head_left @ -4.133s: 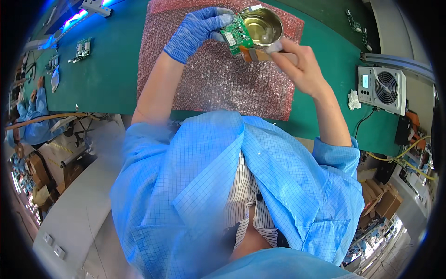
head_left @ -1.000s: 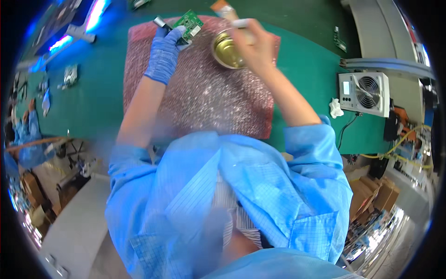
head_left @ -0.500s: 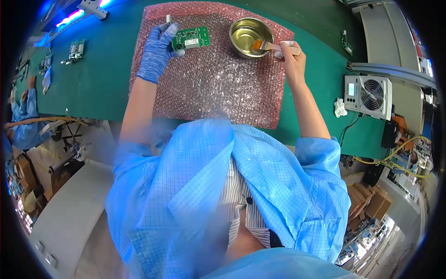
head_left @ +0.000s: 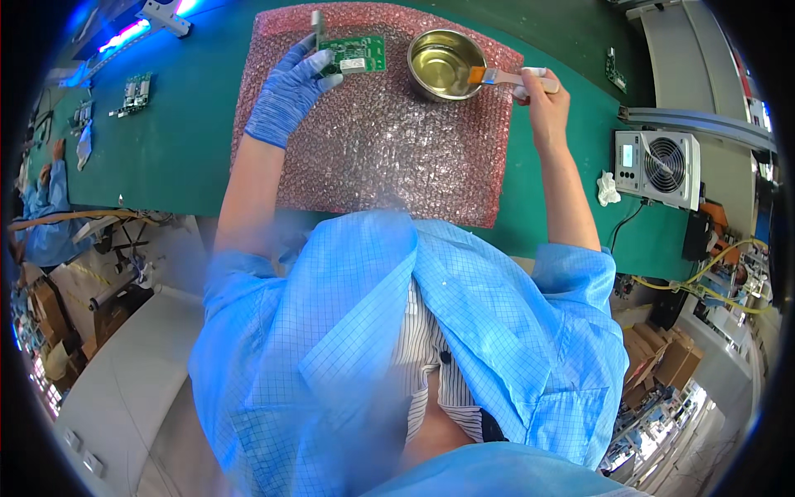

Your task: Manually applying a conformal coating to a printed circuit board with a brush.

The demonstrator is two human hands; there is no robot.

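My left hand (head_left: 290, 95), in a blue knitted glove, grips a green circuit board (head_left: 364, 51) by its left end. The board is held above a sheet of pink bubble wrap (head_left: 381, 157). In my right hand (head_left: 546, 103), which has white covers on some fingertips, is a flat brush (head_left: 512, 79) with a pale wooden handle and orange bristles. Its bristles are over the right rim of a round metal bowl (head_left: 418, 87) that holds clear yellowish liquid. The bowl stands on the bubble wrap at the far right.
Green matting covers the table (head_left: 182, 157). Several circuit boards (head_left: 135, 93) lie at the far left, one (head_left: 614, 70) at the far right. A white device with a fan (head_left: 658, 170) stands at right beside a crumpled white tissue (head_left: 608, 189). A co-worker's blue sleeve (head_left: 56, 186) shows at left.
The brush has moved right, from inside the bowl to its right rim, as my right hand drew back to the right. My left hand has turned and shifted the board slightly right and up.
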